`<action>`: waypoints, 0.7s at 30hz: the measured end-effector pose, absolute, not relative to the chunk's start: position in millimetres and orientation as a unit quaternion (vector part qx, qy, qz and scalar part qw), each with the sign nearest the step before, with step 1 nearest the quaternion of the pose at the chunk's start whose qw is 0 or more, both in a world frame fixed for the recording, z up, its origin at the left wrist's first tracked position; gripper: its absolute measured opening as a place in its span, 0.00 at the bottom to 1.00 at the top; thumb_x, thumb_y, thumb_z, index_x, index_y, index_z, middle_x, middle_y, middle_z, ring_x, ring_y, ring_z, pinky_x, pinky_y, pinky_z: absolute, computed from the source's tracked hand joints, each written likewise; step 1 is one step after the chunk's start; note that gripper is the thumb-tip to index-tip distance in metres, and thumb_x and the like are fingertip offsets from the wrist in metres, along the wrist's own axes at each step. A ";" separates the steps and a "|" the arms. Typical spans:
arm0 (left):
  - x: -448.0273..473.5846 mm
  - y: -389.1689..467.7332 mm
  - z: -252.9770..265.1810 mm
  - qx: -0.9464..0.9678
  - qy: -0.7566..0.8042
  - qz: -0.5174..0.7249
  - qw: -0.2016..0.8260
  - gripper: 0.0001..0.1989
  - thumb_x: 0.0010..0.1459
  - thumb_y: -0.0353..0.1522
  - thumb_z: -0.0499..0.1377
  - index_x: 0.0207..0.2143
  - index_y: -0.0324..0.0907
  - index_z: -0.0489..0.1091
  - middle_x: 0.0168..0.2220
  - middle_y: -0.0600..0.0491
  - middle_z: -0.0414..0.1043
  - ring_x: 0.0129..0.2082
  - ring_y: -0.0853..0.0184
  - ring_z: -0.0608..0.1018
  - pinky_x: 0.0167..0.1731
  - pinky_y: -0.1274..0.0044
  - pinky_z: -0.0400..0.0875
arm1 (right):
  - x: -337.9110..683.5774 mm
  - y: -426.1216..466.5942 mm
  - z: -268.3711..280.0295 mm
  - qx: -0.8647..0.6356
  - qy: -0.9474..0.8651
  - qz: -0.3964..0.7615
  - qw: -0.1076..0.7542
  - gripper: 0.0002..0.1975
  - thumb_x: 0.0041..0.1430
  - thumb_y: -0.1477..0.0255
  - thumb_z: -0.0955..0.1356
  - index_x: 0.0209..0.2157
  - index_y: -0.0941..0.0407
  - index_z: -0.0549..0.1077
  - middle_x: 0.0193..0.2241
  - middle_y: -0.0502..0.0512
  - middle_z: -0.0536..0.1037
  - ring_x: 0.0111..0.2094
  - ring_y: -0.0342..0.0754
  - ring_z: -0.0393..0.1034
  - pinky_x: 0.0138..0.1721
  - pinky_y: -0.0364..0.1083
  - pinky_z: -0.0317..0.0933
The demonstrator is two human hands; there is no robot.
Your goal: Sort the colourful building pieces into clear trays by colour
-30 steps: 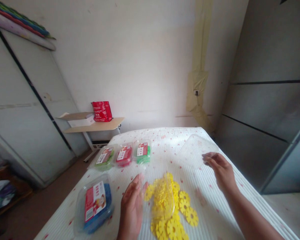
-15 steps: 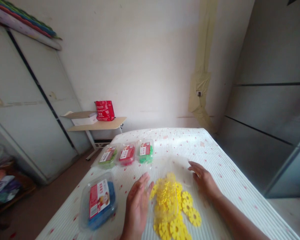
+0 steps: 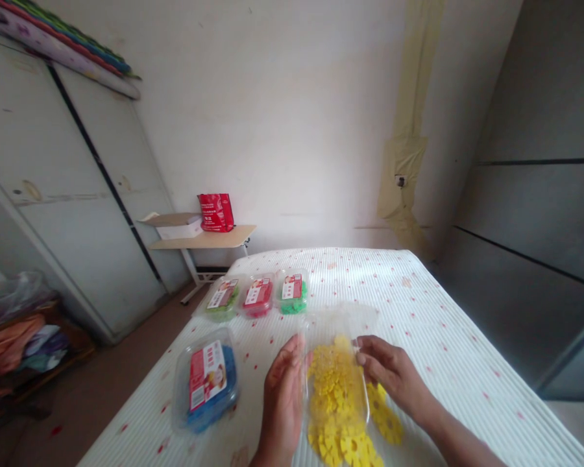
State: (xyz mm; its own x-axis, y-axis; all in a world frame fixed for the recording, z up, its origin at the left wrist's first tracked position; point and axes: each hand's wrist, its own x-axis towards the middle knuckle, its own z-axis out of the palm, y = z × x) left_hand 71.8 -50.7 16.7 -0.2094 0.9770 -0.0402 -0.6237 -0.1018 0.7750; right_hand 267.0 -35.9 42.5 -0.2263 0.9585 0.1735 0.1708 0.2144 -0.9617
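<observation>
A clear plastic box [image 3: 338, 324] sits among a pile of yellow notched plastic discs [image 3: 350, 441], with yellow pieces showing through its walls. Against its left side lies my left hand [image 3: 283, 389], the fingers fairly straight and the thumb toward the box. My right hand [image 3: 394, 370] has its bent fingers on the box's right edge, so the box is held between both hands. A see-through flap, apparently the lid, stretches behind it. Loose yellow discs [image 3: 387, 418] lie on the cloth under my right wrist. Whether the pieces are inside or beneath the box is hard to tell.
A closed box of blue pieces [image 3: 207, 383] stands to the left. Farther back, boxes of light green [image 3: 222, 298], red [image 3: 257, 297] and green pieces [image 3: 292, 292] form a row on the patterned tablecloth [image 3: 433, 363]. Behind, a side table [image 3: 224, 239] carries a red bag [image 3: 217, 213].
My right hand has moved left onto the box's right edge, and my left hand has come against its left side. The view has swung slightly to the left.
</observation>
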 end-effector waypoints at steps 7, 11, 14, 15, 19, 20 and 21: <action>72.2 -52.3 13.8 0.326 0.375 0.687 0.530 0.09 0.48 0.37 0.63 0.26 0.39 0.72 0.55 0.46 0.67 0.60 0.53 0.60 0.57 0.65 0.58 | 258.0 -36.8 42.0 -0.446 -0.585 0.503 0.454 0.08 0.52 0.66 0.66 0.27 0.55 0.63 0.16 0.42 0.62 0.17 0.39 0.59 0.19 0.40 0.56; 74.5 -53.4 10.7 0.383 0.373 0.678 0.505 0.10 0.52 0.36 0.60 0.23 0.40 0.68 0.57 0.48 0.64 0.61 0.55 0.58 0.58 0.66 0.55 | 260.5 -34.9 44.4 -0.466 -0.570 0.490 0.468 0.07 0.50 0.68 0.65 0.26 0.54 0.62 0.16 0.42 0.63 0.16 0.39 0.59 0.19 0.40 0.55; 76.1 -53.9 8.5 0.395 0.374 0.673 0.501 0.08 0.53 0.36 0.59 0.26 0.40 0.69 0.58 0.48 0.62 0.61 0.56 0.58 0.57 0.66 0.57 | 262.1 -34.6 45.8 -0.469 -0.561 0.491 0.474 0.06 0.49 0.68 0.65 0.27 0.54 0.63 0.16 0.41 0.64 0.16 0.39 0.59 0.18 0.40 0.54; 76.4 -54.1 8.3 0.395 0.377 0.672 0.501 0.08 0.53 0.36 0.59 0.26 0.40 0.69 0.58 0.47 0.62 0.61 0.55 0.58 0.57 0.66 0.57 | 262.2 -34.7 46.0 -0.470 -0.558 0.491 0.476 0.07 0.49 0.67 0.65 0.27 0.54 0.63 0.16 0.41 0.64 0.15 0.39 0.59 0.18 0.40 0.54; 77.3 -55.1 11.1 0.389 0.379 0.670 0.507 0.10 0.52 0.36 0.59 0.24 0.40 0.68 0.57 0.47 0.63 0.61 0.55 0.59 0.57 0.66 0.57 | 259.3 -35.6 45.2 -0.471 -0.552 0.494 0.480 0.08 0.49 0.66 0.66 0.26 0.55 0.63 0.15 0.41 0.64 0.15 0.39 0.59 0.17 0.40 0.54; 77.6 -55.5 12.5 0.387 0.381 0.669 0.507 0.10 0.52 0.36 0.60 0.23 0.40 0.68 0.57 0.47 0.63 0.61 0.55 0.59 0.57 0.66 0.57 | 258.9 -35.7 45.3 -0.472 -0.552 0.493 0.479 0.08 0.48 0.66 0.66 0.26 0.55 0.63 0.15 0.41 0.64 0.14 0.39 0.59 0.17 0.40 0.54; 78.1 -56.0 14.0 0.385 0.383 0.669 0.507 0.10 0.52 0.37 0.60 0.24 0.40 0.68 0.57 0.47 0.63 0.61 0.55 0.59 0.57 0.66 0.56 | 259.6 -35.3 45.9 -0.474 -0.554 0.491 0.478 0.08 0.48 0.66 0.66 0.27 0.55 0.64 0.15 0.42 0.65 0.14 0.39 0.59 0.17 0.40 0.54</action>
